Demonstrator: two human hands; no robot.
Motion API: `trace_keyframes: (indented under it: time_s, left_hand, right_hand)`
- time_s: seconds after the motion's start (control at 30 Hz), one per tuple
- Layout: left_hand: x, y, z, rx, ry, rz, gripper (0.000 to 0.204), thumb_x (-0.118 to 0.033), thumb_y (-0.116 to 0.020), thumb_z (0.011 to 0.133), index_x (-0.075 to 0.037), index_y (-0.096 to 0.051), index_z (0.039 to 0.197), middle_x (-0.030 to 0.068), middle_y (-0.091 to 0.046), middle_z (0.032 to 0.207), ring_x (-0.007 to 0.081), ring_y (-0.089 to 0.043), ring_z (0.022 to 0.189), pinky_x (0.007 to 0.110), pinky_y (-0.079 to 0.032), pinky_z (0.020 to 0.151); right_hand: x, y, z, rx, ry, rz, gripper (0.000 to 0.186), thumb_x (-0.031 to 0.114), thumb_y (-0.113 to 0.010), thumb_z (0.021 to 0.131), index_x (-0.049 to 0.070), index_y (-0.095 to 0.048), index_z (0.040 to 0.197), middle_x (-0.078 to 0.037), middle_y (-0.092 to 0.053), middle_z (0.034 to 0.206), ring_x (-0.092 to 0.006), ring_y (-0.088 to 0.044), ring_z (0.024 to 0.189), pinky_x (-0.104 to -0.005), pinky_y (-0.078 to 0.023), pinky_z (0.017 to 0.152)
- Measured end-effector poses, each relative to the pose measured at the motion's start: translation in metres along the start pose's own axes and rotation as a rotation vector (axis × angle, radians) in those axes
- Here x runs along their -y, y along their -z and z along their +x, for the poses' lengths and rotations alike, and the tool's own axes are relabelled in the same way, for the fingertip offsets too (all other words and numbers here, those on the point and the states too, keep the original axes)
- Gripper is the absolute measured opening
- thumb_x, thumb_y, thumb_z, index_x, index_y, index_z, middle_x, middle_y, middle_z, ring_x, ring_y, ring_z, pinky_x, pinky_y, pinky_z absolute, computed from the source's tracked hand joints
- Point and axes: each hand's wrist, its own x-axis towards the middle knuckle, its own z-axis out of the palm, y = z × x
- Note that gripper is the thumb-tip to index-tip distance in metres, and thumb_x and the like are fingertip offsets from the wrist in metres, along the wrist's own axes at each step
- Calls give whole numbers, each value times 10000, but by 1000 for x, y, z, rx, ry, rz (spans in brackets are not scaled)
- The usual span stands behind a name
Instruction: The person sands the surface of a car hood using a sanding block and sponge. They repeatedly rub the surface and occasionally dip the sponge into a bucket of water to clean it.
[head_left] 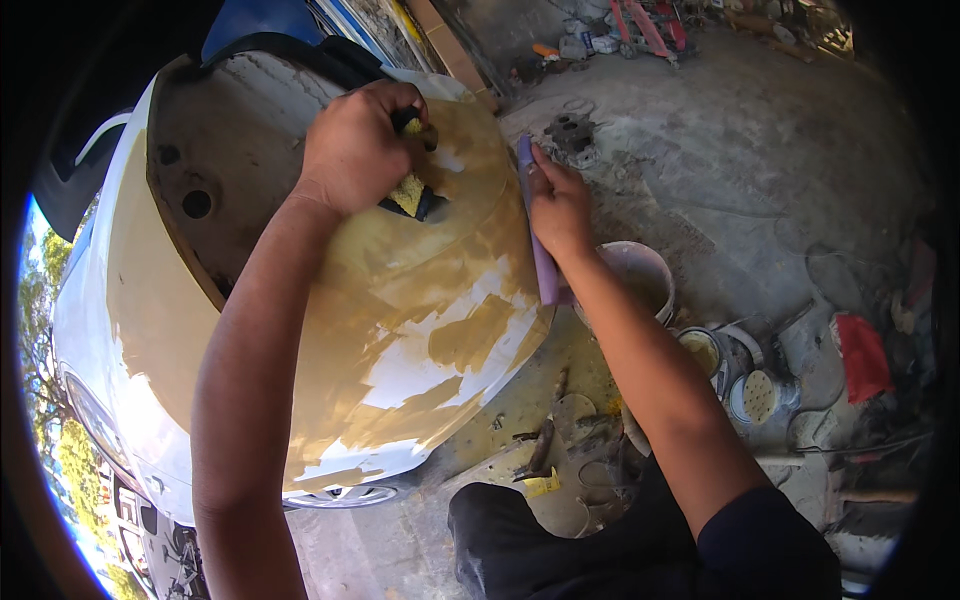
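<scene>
My left hand [360, 150] grips a yellow and black sponge-like pad [410, 195] on the curved car body panel [420, 330], which has patchy tan-yellow coating over white. Beside that hand is a recessed opening [225, 140] with a round hole, probably bare inner metal. My right hand [560, 205] holds a long, flat purple block [543, 270] at the panel's right edge, fingers wrapped over it. Both forearms reach in from below, the left one across the coated panel.
A bucket [650, 265] stands below the right hand, with open cans [755, 395] and a red cloth [860, 355] on the concrete floor [750, 170] at right. Scattered tools [540, 450] lie below the panel. A red wheeled metal object [645, 25] sits at the back; my dark-clothed leg [500, 530] shows below.
</scene>
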Motion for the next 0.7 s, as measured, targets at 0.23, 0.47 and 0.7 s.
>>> trace_keyframes:
  time_s: [0.23,0.47,0.7]
  left_hand:
    - [0,0,0,21,26,-10,309,-105,-826,793,-101,-771,1097,158,-792,1085,404,-760,1021,439,-606,939]
    - [3,-2,0,-15,-24,2,302,-106,-823,795,-99,-769,1093,153,-794,1079,408,-762,991,435,-610,916]
    - [2,-3,2,-12,2,9,300,-113,-823,800,-101,-770,1095,153,-790,1084,409,-759,1011,450,-605,930]
  right_hand:
    - [6,5,-8,44,-129,1,381,140,-715,1107,64,-782,1474,-275,-817,1193,-425,-801,1071,-455,-619,978]
    - [30,16,-29,60,-66,-89,415,181,-731,1115,144,-774,1525,-252,-732,1334,-403,-708,1239,-491,-559,1113]
    - [17,3,-11,-21,-89,-52,388,185,-668,1134,87,-772,1494,-243,-786,1166,-425,-759,1076,-437,-598,1034]
